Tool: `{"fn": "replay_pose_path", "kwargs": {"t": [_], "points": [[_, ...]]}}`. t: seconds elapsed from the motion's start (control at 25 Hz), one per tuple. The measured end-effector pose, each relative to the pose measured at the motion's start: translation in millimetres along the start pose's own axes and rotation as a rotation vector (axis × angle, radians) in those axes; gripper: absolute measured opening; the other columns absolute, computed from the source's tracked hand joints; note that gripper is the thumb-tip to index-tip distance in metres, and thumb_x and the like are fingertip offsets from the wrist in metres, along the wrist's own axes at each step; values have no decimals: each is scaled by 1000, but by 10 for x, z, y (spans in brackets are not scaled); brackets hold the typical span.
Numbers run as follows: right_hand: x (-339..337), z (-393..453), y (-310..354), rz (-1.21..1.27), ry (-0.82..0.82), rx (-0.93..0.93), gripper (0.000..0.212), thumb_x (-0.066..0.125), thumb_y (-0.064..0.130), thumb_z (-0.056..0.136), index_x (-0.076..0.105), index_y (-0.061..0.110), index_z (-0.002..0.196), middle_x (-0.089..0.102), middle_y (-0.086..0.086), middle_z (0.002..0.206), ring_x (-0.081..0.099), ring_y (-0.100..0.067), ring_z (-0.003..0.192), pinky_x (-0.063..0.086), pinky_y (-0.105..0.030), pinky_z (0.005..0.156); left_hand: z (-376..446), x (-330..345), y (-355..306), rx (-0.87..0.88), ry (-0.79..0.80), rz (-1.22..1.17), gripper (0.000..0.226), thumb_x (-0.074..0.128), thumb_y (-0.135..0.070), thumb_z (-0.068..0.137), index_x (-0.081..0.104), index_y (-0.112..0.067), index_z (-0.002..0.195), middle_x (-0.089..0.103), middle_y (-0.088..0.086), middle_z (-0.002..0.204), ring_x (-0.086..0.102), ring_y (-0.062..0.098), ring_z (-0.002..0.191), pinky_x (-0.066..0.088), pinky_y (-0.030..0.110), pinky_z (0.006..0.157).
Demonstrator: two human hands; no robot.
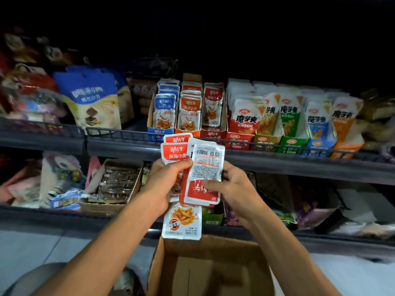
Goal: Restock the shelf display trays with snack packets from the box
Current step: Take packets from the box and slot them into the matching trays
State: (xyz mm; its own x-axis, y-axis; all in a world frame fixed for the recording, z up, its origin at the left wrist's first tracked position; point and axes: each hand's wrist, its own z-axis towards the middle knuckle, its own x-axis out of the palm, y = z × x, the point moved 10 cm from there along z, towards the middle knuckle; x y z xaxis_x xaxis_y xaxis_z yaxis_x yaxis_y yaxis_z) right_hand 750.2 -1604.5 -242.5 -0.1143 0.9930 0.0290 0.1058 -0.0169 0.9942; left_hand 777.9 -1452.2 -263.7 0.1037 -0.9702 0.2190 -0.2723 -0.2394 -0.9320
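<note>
Red snack packets (180,153) fanned upright, print outward, pinched between thumb and fingers of left hand (165,180) — held just below the upper shelf's wire rail (119,131), in front of the red display tray (213,130). Second bunch, back-label packets (204,174), turned upside down and reversed, clasped by curled fingers of right hand (235,185); probably being flipped to match the rest before loading. One loose packet (182,221) dangling beneath both bunches; exactly what holds it not visible. Both bunches touching, overlapped at centre, seemingly to square them into one stack. Red tray less full than blue tray (161,116) and orange tray (188,116) beside it, so likely the target. Open cardboard box (210,272) directly below, within easy reach for the next handful. Further right, konjac snack trays (288,122) stocked.
</note>
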Motion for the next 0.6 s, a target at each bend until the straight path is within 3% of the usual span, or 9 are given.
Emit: {"fn": "replay_pose_path", "kwargs": {"t": [0.2,0.32,0.44,0.52,0.6], "points": [[-245,46,207,-60,-138,-50,27,68,14,89,61,7,113,76,-7,97,74,-25,87,61,-46,73,37,111,-195,7,63,-3,28,74,-21,85,67,-15,112,78,5,94,75,27,91,56,46,87],[-336,96,306,-72,-219,-52,18,65,23,92,62,13,107,76,-4,90,74,-20,75,61,-40,63,73,135,-277,11,77,-57,23,72,-19,87,67,-14,109,78,7,93,75,27,89,56,46,85],[-513,64,548,-362,-449,-181,18,67,36,89,62,20,91,71,-2,73,63,-15,54,50,-29,46,146,45,-321,26,36,-129,24,71,-17,88,65,-13,111,78,6,92,75,27,89,57,40,73],[-561,-17,752,-659,-575,-298,23,71,43,84,66,21,81,63,4,66,54,-10,56,42,-28,51,213,-64,-306,15,-17,-156,27,70,-16,89,63,-12,114,78,6,91,75,25,84,56,36,65],[-517,-54,895,-642,-566,-382,10,72,36,85,74,28,89,66,12,68,57,-3,59,42,-22,55,290,-191,-297,-14,-73,-215,32,71,-14,88,62,-9,118,78,10,90,76,25,76,57,36,61]]}}
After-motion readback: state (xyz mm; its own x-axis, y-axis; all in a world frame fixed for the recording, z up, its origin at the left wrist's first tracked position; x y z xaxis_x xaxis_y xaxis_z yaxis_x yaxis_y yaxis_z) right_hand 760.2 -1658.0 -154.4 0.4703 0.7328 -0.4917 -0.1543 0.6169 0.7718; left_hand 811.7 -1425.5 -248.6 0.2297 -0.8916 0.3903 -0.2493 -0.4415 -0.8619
